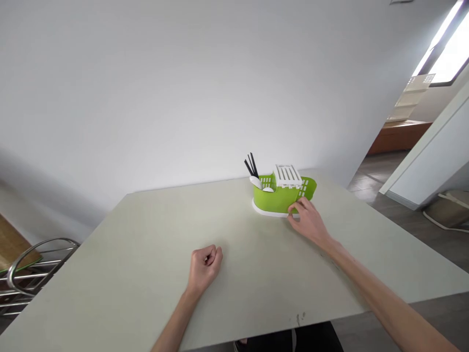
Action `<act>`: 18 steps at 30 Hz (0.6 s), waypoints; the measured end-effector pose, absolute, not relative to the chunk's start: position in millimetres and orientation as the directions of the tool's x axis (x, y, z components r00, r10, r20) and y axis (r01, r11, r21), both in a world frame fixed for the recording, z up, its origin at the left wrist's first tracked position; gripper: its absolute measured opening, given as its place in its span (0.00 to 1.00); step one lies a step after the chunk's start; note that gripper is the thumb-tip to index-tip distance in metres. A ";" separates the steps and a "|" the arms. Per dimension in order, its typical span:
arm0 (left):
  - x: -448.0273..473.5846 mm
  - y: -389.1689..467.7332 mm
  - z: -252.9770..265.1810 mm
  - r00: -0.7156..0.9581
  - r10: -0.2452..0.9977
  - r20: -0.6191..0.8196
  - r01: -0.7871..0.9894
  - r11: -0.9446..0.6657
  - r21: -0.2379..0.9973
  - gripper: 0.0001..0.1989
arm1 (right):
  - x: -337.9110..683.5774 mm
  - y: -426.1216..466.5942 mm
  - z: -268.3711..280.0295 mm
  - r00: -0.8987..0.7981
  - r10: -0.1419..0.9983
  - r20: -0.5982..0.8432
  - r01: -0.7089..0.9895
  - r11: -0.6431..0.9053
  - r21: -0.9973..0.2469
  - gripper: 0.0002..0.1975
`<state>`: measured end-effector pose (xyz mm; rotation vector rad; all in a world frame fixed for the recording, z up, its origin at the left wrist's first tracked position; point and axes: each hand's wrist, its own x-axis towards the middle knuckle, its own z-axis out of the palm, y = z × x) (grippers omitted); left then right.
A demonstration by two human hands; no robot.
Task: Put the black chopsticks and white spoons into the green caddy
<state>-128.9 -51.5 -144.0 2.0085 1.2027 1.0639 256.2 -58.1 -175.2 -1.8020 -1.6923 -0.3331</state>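
A green cutlery holder (275,200) with a white base stands on the table against the wall. Black chopsticks (251,165) and a white spoon (255,182) stick up from its left part. Over its middle sits a white slotted rack (287,175). My right hand (308,220) is at the holder's front right, thumb and forefinger bent in a pinch at its lower edge; the fingertips' exact contact is partly hidden. My left hand (205,264) rests on the table as a loose fist, apart from the holder, with nothing visible in it.
The pale table (146,254) reaches back to a plain wall (164,98). A metal-framed chair or rack (29,269) is beside its left edge. At right are a doorway, a window (452,49) and a stool-like object (449,210) on the floor.
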 end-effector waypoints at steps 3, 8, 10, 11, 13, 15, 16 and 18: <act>-144.0 -77.9 -147.6 0.358 0.872 0.334 0.500 -0.481 0.720 0.25 | 235.9 -64.4 -170.6 0.113 0.815 0.568 0.951 0.076 -0.299 0.04; -165.5 -106.5 -148.0 0.388 0.857 0.339 0.548 -0.511 0.663 0.25 | 208.2 -72.4 -162.5 0.096 0.828 0.553 0.930 0.123 -0.345 0.04; -170.1 -108.5 -146.0 0.342 0.875 0.344 0.555 -0.483 0.677 0.25 | 199.0 -74.4 -160.1 0.087 0.830 0.551 0.920 0.145 -0.363 0.04; -171.5 -108.3 -145.4 0.323 0.882 0.344 0.556 -0.471 0.685 0.25 | 194.7 -75.0 -159.0 0.078 0.831 0.551 0.915 0.159 -0.370 0.04; -172.8 -106.6 -145.2 0.300 0.891 0.342 0.562 -0.454 0.691 0.25 | 186.2 -75.5 -156.9 0.057 0.832 0.552 0.906 0.190 -0.379 0.04; -172.3 -105.0 -146.1 0.296 0.893 0.339 0.575 -0.450 0.683 0.25 | 178.3 -75.2 -154.8 0.043 0.834 0.550 0.897 0.211 -0.389 0.04; -171.5 -104.5 -146.7 0.301 0.893 0.336 0.582 -0.451 0.676 0.25 | 174.6 -74.9 -153.9 0.038 0.836 0.548 0.893 0.217 -0.394 0.04; -169.2 -104.1 -147.2 0.315 0.892 0.324 0.596 -0.452 0.664 0.24 | 168.2 -74.1 -152.5 0.033 0.839 0.542 0.887 0.225 -0.402 0.05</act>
